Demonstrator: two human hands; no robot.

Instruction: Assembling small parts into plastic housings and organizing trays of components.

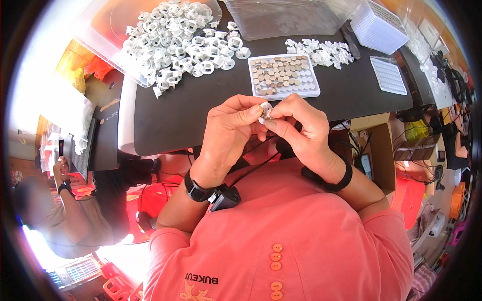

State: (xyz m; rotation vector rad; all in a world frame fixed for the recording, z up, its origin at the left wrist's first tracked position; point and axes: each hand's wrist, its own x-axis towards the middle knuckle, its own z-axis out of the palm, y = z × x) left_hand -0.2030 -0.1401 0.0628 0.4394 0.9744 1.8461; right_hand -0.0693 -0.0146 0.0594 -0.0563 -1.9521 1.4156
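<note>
Currently your left hand (228, 125) and right hand (301, 125) both pinch one small white plastic ring (265, 111) above the counter (201, 105) edge, likely mid-assembly; next needs a disc from the tray (284, 76).

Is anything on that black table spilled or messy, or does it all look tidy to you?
One thing: the white plastic rings spill out of the clear bin at the far left and lie heaped loosely on the black table. The tray of tan discs sits square, with its discs in rows.
</note>
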